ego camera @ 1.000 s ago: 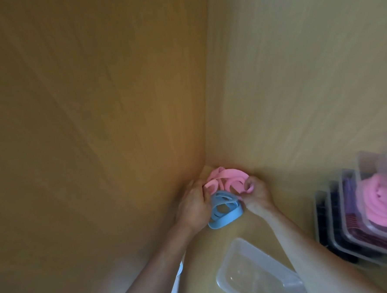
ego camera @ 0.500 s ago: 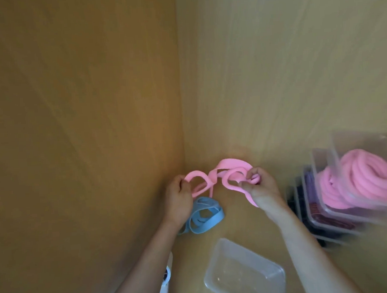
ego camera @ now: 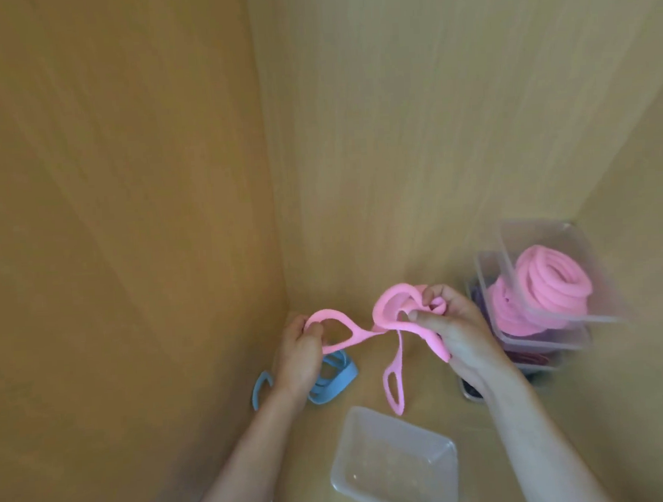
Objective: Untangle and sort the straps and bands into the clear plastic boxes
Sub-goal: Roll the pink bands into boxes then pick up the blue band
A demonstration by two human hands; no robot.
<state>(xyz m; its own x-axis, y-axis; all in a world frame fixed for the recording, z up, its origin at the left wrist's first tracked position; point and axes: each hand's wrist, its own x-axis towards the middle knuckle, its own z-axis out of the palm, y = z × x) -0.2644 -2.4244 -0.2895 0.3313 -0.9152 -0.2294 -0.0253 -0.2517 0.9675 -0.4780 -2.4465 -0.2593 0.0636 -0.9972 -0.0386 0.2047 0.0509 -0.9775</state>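
Pink bands (ego camera: 392, 367), perhaps tangled, span left hand (ego camera: 299, 355) and right hand (ego camera: 461, 332).

The strap (ego camera: 384, 311) pinched in the fingers (ego camera: 415, 315) was plain pink; the bands (ego camera: 340, 384) under the fingers of the left hand (ego camera: 299, 353) were pale blue. Beyond the fingers of the right hand (ego camera: 459, 332) sat pink coils (ego camera: 538, 288) in clear boxes (ego camera: 546, 237), against tan wood-grain panels (ego camera: 124, 186).
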